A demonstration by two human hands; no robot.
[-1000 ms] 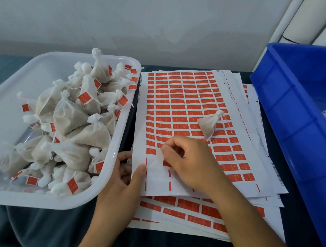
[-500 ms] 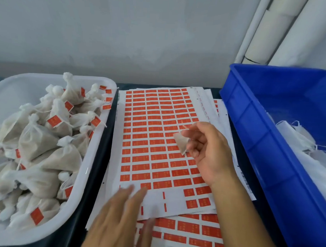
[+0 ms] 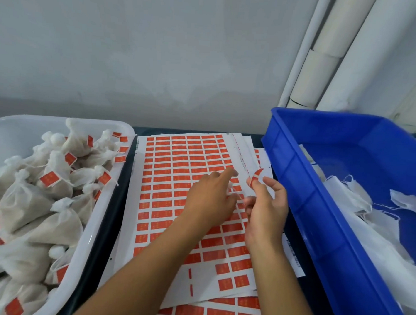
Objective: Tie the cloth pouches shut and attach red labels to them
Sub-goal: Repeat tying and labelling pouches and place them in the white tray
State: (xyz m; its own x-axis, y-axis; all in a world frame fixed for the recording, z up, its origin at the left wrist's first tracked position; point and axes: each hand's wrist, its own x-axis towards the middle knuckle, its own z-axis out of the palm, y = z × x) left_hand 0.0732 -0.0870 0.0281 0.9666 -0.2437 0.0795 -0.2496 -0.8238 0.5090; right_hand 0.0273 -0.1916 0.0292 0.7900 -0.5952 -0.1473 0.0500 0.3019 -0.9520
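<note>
A red label (image 3: 257,175) is pinched in the right hand (image 3: 265,206) — just right of the left hand (image 3: 211,200), whose fingers are curled on a thin string (image 3: 236,192), the pouch itself hidden.

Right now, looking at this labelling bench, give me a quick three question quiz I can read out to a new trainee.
1. True or false: the right hand pinches a peeled red label.
2. Which container holds the finished, tagged pouches? A: the white tray. B: the blue crate. C: neither.
3. Fill in: the sheets of red labels lie ______ the tray and the crate.

Key:
1. True; it is held above the sheets, near the left hand.
2. A; the crate holds loose white cloth.
3. Between.
</note>
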